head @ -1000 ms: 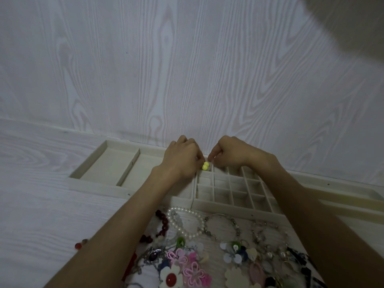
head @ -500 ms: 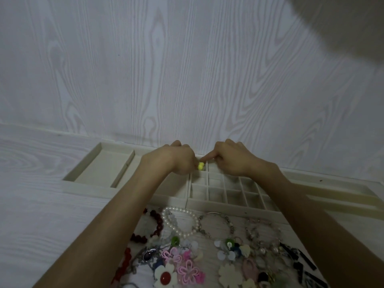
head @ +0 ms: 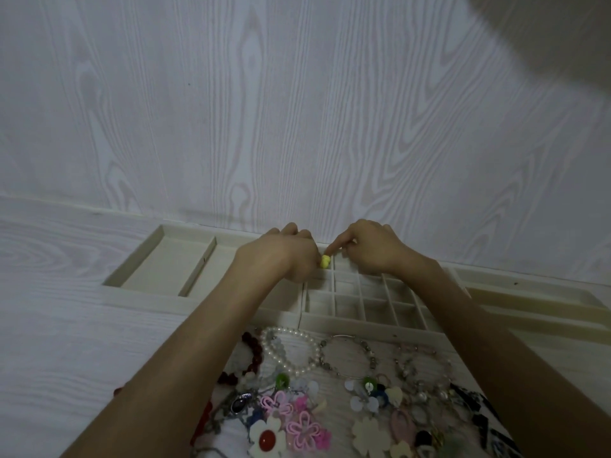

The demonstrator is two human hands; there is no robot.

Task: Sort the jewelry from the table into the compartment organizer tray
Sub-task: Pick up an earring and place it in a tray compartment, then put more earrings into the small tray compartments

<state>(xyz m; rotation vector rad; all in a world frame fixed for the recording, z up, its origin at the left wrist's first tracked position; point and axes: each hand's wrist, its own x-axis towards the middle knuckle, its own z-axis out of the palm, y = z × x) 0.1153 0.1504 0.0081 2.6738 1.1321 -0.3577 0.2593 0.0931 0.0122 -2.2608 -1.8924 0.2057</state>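
A cream compartment organizer tray (head: 363, 325) lies against the wall, with wide sections at its left and a grid of small cells in the middle. Over the far row of small cells my left hand (head: 281, 256) pinches a small yellow piece (head: 325, 261) with curled fingers. My right hand (head: 370, 249) is close beside it, its index finger stretched out and touching the top of the yellow piece, the other fingers curled. On the table in front of the tray lies a heap of jewelry (head: 330, 401), including a pearl bracelet (head: 291, 350) and flower-shaped pieces.
A dark red bead bracelet (head: 254, 355) lies left of the pearls, partly under my left forearm. A thin wire bangle (head: 347, 358) sits to their right. A second cream tray (head: 535, 299) extends to the right. The white wood-grain wall stands directly behind the tray.
Both hands have stayed over the far small cells with the yellow piece. My right index finger has stretched out onto it. The view has shifted slightly.
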